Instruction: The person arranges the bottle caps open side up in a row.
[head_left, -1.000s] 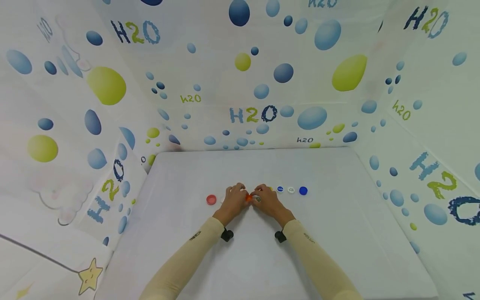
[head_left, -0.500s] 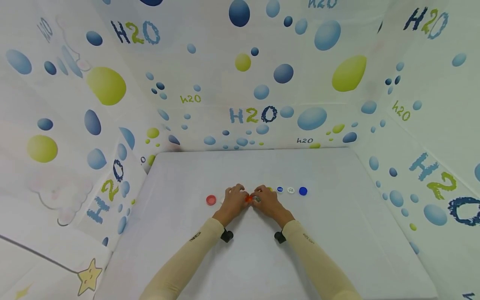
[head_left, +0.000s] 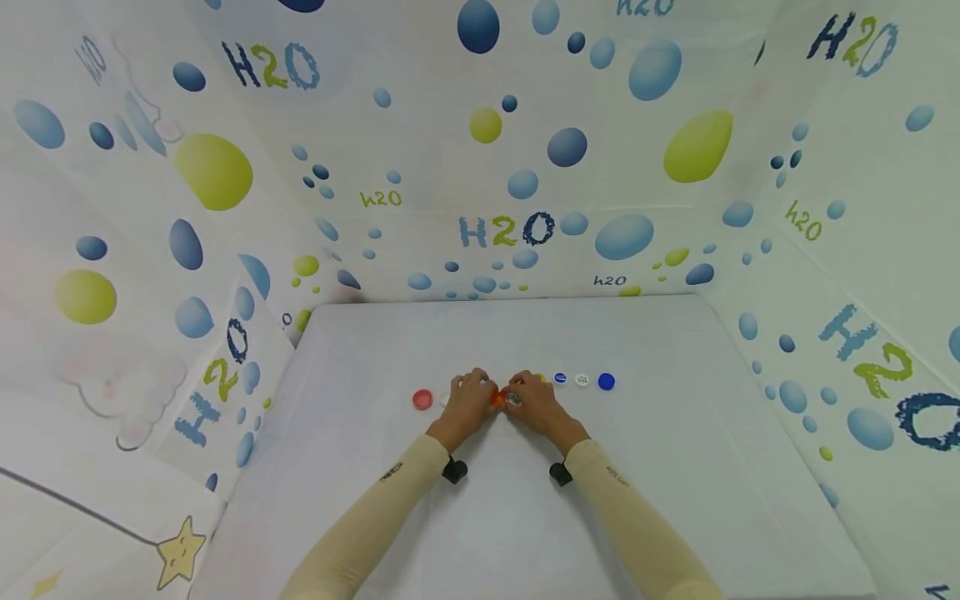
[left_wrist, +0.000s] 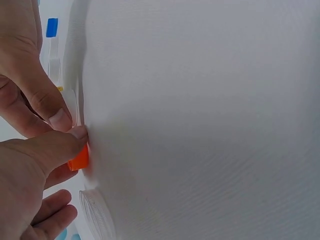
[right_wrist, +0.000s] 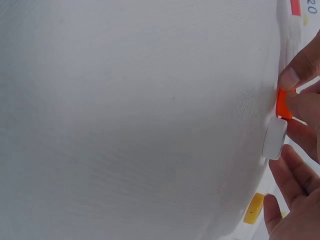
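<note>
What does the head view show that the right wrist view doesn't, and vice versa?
Only the head view: the blue cap at the row's right end, and both cream sleeves.
Only the right wrist view: the side of the yellow cap, which the right hand mostly hides in the head view.
Both: the orange cap at the fingers of the left hand and right hand.

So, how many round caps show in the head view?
8 visible. Left: red cap, pale cap. Middle: orange cap, printed cap. Right: yellow cap, striped cap, white cap, blue cap. The left hand and right hand may hide others.
</note>
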